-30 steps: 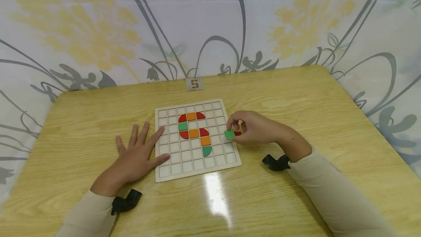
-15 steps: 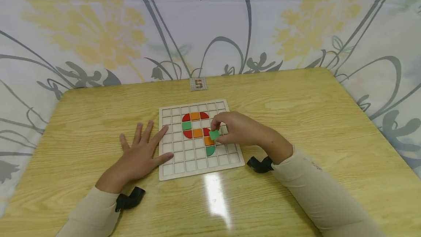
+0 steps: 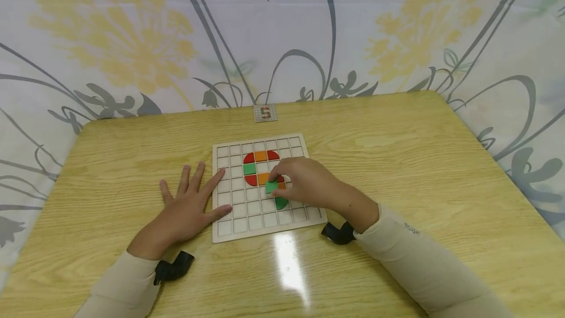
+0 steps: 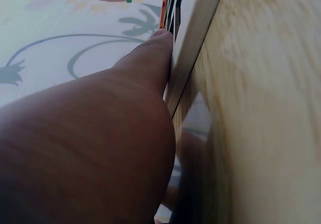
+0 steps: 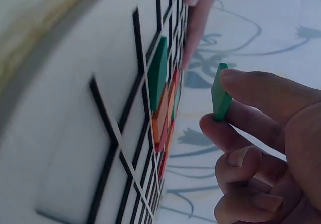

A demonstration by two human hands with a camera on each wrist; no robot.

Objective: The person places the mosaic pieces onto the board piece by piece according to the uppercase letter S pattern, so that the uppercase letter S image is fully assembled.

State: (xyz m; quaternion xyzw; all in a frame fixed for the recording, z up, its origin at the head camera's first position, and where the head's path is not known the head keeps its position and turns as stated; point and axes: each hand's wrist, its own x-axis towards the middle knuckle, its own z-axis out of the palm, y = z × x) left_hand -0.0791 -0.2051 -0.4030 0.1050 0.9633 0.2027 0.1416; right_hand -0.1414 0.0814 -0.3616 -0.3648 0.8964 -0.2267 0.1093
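Observation:
A pale grid board (image 3: 227, 232) lies on the table, with red, orange and green tiles set in some of its squares. My right hand (image 3: 304, 183) pinches a green square tile (image 3: 271, 187) between thumb and forefinger over the middle of the board. In the right wrist view that green tile (image 5: 220, 93) is held apart from the board's surface. My left hand (image 3: 185, 210) lies spread at the board's left side, thumb and forefinger resting on its edge. A green rounded tile (image 3: 281, 203) sits below the right hand, which partly hides the tiles near it.
A small card (image 3: 265, 113) with an S-shaped tile pattern lies at the table's back edge, against a flower-printed cloth (image 3: 282, 28). Wooden tabletop (image 3: 388, 151) surrounds the board. Each wrist wears a black device (image 3: 174, 268).
My right hand has carried the green square tile leftward, from the board's right edge to above its middle. The red piece near that hand earlier is no longer visible. My left hand stays put.

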